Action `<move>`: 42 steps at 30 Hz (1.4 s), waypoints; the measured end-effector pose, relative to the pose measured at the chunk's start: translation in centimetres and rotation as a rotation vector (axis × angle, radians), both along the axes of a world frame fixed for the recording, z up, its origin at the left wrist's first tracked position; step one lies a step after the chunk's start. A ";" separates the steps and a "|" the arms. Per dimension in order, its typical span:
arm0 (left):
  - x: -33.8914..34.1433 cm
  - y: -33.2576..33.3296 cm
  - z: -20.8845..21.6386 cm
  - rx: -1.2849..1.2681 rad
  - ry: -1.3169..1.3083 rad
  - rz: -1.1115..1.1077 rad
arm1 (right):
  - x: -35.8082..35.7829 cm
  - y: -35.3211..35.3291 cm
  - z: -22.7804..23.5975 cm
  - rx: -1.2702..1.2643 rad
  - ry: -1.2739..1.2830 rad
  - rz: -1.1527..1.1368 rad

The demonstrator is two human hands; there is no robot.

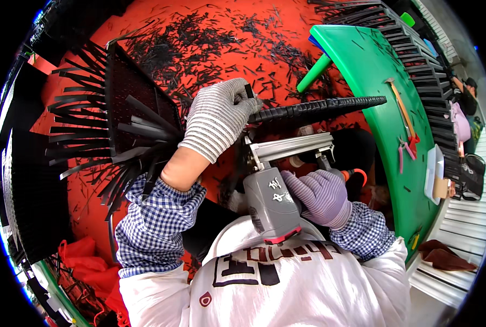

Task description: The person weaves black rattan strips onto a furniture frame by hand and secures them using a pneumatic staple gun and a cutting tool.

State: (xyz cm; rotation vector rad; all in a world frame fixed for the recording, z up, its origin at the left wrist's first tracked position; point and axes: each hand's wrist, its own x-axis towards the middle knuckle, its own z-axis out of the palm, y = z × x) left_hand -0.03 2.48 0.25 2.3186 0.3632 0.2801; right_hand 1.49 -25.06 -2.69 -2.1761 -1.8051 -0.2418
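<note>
White shirt cloth [303, 289] is filling the foreground as I'm watching remotely. My gloved left hand [216, 117] is pinching a short black strip [249, 91] beside the left end of the black wrapped rim [319, 108], which is extending toward the green table [357, 60]. My gloved right hand [323, 197] is gripping the gray handheld tool [271, 215], sitting below that rim in view.
</note>
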 end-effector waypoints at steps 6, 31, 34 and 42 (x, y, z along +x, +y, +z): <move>-0.1 -0.5 0.1 -0.075 0.014 0.018 | -0.2 -0.5 -0.6 0.035 0.002 -0.044; -0.5 -0.8 0.2 -0.081 0.017 0.061 | -0.1 -0.3 -2.3 0.111 -0.068 -0.138; -0.4 -0.8 0.6 -0.079 0.045 0.056 | -0.2 -0.3 -2.3 0.080 -0.057 -0.144; 0.1 -0.5 -0.5 0.024 0.020 0.009 | 0.1 -0.6 -2.0 0.056 -0.016 -0.188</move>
